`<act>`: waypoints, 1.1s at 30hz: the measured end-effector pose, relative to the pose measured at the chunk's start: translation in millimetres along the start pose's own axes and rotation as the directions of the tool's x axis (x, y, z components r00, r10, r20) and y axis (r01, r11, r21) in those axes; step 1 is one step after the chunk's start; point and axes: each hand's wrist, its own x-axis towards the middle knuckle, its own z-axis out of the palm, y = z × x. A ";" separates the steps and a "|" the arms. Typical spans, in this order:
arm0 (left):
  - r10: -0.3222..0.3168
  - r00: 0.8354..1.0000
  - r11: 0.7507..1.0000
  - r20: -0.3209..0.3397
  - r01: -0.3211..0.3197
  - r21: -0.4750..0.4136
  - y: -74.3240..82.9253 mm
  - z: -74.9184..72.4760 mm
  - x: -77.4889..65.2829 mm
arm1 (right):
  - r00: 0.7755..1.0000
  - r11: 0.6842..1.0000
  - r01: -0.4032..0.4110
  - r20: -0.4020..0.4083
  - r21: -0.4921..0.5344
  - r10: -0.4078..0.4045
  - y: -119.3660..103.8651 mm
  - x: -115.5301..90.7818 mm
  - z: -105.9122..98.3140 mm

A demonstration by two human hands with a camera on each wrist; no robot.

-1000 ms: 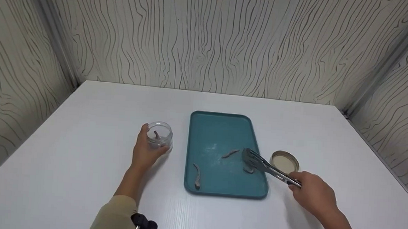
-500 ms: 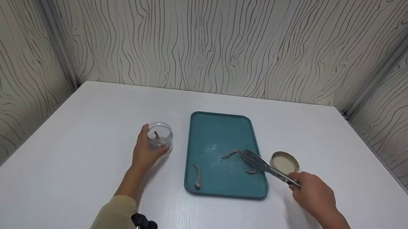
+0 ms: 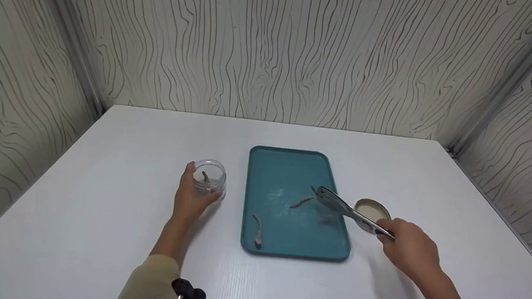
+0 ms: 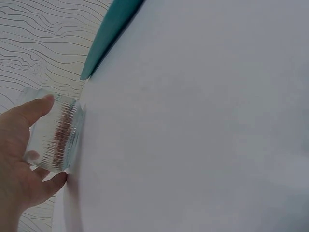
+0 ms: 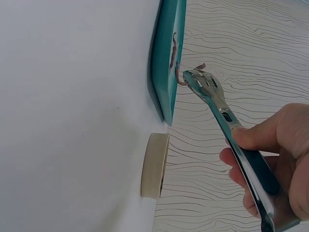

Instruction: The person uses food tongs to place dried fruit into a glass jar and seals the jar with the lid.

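Right of centre in the head view, the right hand (image 3: 411,246) grips metal tongs (image 3: 354,213), thumb pressing one arm and the fingers curled about the other. The tips close over a grey strip (image 5: 200,67); in the right-wrist view, at upper right of centre, one end pokes out past the tips and the rest bends down toward the teal tray (image 3: 288,167). Whether that lower end touches the tray is hard to tell, and a blurred patch under the tongs hides it in the head view.

A steady, moderate squeeze would probably serve best: the strip looks thin and limp, so a slack hold might drop it and a hard one might mark it. Raising it straight up first should spare the middle strip (image 3: 302,202), just left of the tips, from being snagged.

At centre left, the left hand (image 3: 191,200) curls round the glass jar (image 3: 218,179), mouth upward, one strip (image 3: 205,177) inside; holding it still and leaving the rim uncovered seems wise.
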 end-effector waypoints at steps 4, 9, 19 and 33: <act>0.013 1.000 1.000 -0.016 -0.013 -0.002 -0.7 0.3 0.8 | 1.000 1.000 0.008 -0.022 0.021 -0.008 -5.0 4.2 -5.6; 0.015 1.000 1.000 -0.013 -0.015 -0.013 -0.5 0.5 1.8 | 0.999 0.998 0.013 -0.051 0.057 -0.010 -16.2 11.1 -13.8; 0.000 1.000 1.000 0.009 0.000 -0.015 -4.6 -3.0 1.1 | 0.992 0.995 0.068 -0.115 0.072 -0.060 -42.7 26.0 -29.0; -0.029 1.000 1.000 -0.002 0.029 -0.009 -17.3 -11.1 -0.9 | 0.978 0.974 0.149 -0.173 0.169 -0.119 -109.0 52.7 -13.9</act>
